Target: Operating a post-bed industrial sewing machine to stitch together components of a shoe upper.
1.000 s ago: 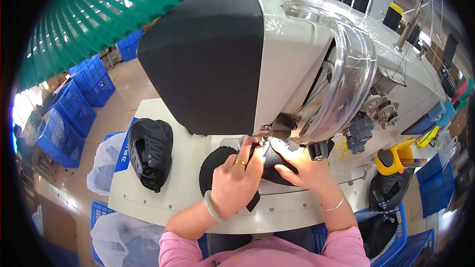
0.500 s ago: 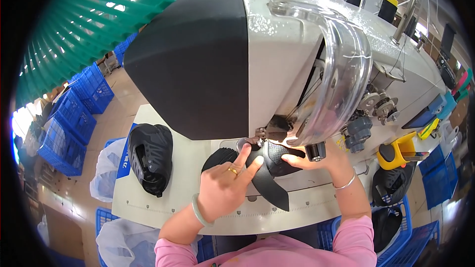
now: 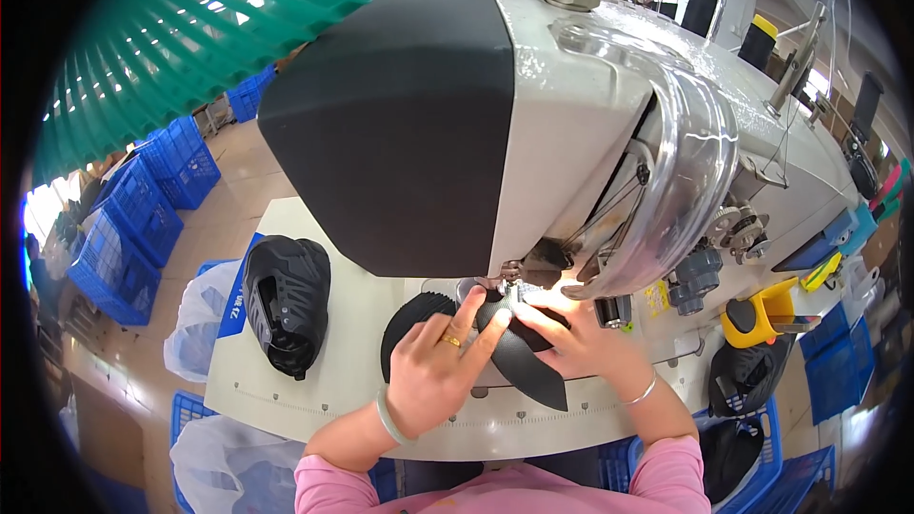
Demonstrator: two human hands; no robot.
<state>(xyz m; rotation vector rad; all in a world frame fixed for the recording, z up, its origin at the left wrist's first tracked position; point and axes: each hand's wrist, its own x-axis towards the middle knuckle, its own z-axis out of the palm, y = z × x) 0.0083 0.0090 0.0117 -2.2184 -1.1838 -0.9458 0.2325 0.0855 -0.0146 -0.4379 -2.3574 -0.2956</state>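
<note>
A black shoe upper [image 3: 498, 324] lies under the presser foot [image 3: 512, 274] of a large sewing machine [image 3: 390, 133]. Its curved strap-like flap trails toward me over the bed. My left hand [image 3: 433, 357] rests on it from the left, index and middle fingers stretched out and spread near the foot, the others curled. At the right of the foot, my right hand [image 3: 590, 343] has its thumb side over the upper; its remaining fingers are partly hidden. A ribbed black part [image 3: 409, 324] shows beside my left hand. The needle tip is too small to make out.
A black shoe [image 3: 286, 305] stands on the left of the pale machine table [image 3: 352, 409]. To the right are a yellow holder [image 3: 766, 309], another dark shoe [image 3: 747, 376] and a blue basket [image 3: 762, 462]. Blue crates [image 3: 114, 271] line the left floor; a green ribbed sheet [image 3: 209, 48] hangs upper left.
My right hand has moved left and closer to the presser foot, over the upper. The upper has shifted slightly under the foot. The whole view has swung a little.
</note>
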